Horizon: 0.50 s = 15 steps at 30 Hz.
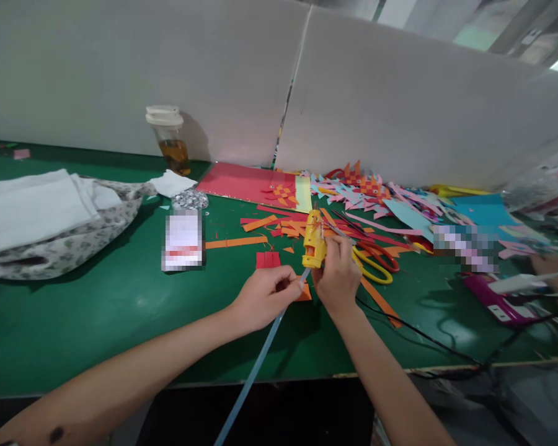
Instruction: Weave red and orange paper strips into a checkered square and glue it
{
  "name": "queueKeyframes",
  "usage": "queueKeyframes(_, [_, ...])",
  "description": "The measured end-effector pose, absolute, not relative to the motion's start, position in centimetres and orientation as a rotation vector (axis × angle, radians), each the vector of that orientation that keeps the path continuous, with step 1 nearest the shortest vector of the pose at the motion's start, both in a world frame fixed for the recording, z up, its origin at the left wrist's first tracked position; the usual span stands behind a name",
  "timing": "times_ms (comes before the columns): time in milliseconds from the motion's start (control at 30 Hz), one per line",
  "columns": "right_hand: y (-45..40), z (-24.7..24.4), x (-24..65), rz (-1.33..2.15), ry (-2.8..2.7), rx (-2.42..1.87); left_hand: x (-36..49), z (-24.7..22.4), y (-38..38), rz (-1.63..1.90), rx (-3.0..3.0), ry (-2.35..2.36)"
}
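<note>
My right hand [338,272] is closed around a yellow hot glue gun [312,238], which points away from me over the paper scraps. A long, translucent glue stick [253,371] runs from the gun's rear end down past the table edge. Near the gun, my left hand [265,297] pinches this stick between thumb and fingers. Just beyond my left hand lies a small red paper piece [268,259]. An orange paper piece [305,291] shows partly between my hands. Scissors with yellow and red handles [376,263] lie right of the gun.
Orange and red paper strips [279,224] litter the green table [121,328]. Behind them are a red sheet [237,179] and woven paper fish [371,186]. A lidded cup [170,139] stands by the wall. At right is a magenta power strip [497,303] with cables.
</note>
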State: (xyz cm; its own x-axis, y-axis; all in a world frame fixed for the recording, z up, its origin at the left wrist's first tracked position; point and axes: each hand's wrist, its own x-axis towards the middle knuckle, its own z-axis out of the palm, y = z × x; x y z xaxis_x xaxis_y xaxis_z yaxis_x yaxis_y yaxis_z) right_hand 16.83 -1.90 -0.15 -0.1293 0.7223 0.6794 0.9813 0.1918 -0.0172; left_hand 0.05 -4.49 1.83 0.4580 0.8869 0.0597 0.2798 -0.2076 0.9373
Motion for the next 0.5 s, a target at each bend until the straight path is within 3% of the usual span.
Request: queueKeyframes(500, [-1.97,-0.45,16.59,-0.556,-1.928,-1.564,0.14,1.71,-4.75,0.756,1.826,1.020])
